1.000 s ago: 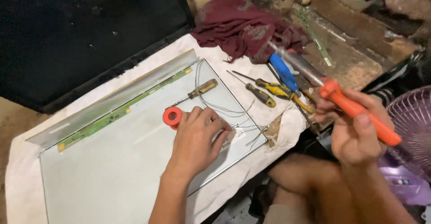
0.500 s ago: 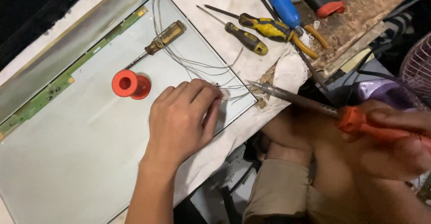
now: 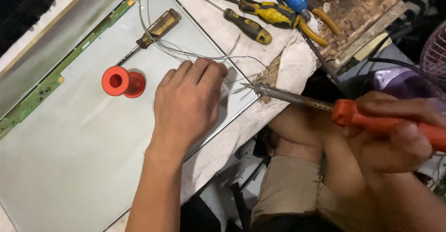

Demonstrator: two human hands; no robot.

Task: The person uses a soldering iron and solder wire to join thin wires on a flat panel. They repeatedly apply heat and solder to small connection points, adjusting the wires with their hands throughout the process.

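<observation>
A soldering iron [image 3: 297, 98] with an orange handle is held tight in the right hand [image 3: 395, 134], and its metal tip is pointed at the thin wires [image 3: 241, 85] at the corner of the flat grey panel [image 3: 69, 167]. The left hand [image 3: 188, 106] is laid flat on the panel beside those wires, with nothing gripped in it. The iron looks light and stiff and is best held by the handle only, while the wires look bendy and easily broken.

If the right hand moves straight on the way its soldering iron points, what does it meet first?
Probably the thin wires at the panel corner, just ahead of the soldering iron in the right hand; then the left hand fingertips. Depth unclear.
</observation>
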